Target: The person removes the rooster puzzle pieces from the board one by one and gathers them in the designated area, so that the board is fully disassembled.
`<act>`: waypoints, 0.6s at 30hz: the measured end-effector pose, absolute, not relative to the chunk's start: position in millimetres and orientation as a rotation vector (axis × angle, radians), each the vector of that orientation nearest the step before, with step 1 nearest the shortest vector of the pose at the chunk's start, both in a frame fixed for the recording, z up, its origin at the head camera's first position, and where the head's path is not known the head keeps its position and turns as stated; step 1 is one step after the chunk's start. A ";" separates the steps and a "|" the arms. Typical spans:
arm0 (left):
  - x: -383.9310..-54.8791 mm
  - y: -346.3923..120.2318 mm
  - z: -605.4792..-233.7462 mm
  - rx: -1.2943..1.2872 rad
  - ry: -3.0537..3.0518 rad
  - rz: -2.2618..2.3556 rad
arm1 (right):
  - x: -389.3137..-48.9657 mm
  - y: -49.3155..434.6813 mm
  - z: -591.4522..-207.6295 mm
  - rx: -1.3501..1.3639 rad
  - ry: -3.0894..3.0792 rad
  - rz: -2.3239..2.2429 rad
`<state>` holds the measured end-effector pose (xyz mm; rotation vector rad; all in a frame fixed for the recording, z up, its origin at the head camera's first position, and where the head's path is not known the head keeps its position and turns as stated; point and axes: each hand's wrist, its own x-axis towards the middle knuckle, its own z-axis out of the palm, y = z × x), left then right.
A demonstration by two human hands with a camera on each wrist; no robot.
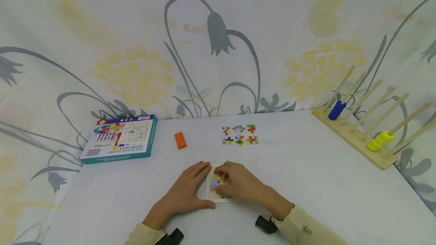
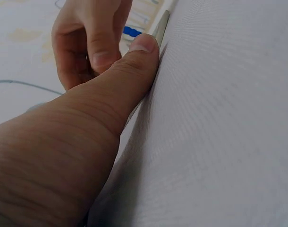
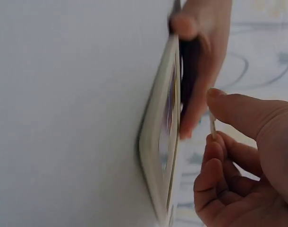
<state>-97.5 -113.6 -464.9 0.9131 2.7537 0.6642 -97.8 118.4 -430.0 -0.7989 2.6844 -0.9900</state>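
A small wooden puzzle board (image 1: 221, 200) with a pale rim lies in front of me, with colourful picture parts inside it. My left hand (image 1: 185, 192) rests along its left side, fingers extended and thumb (image 2: 141, 47) at the near corner. Over the board, my right hand (image 1: 243, 184) pinches a thin puzzle piece (image 3: 213, 125) between thumb and fingers. The right wrist view shows that piece edge-on, held apart from the board, so its picture is hidden. Beyond the hands, several loose puzzle pieces (image 1: 239, 139) lie in two rows.
An orange block (image 1: 180, 140) lies at the back left, beside a flat toy box (image 1: 119, 139). At the right stands a wooden peg rack (image 1: 354, 137) with blue beads (image 1: 337, 110) and yellow beads (image 1: 380, 141). A patterned cloth (image 1: 218, 67) hangs behind the white table.
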 end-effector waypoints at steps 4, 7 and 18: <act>-97.6 -113.4 -465.7 0.906 2.758 0.662 | -113.4 128.7 -431.0 -0.722 2.749 -1.018; -97.2 -113.7 -466.7 0.902 2.763 0.656 | -125.0 132.3 -432.9 -0.659 2.787 -1.025; -98.0 -113.0 -466.5 0.901 2.760 0.657 | -158.7 140.7 -442.4 -0.461 2.849 -1.030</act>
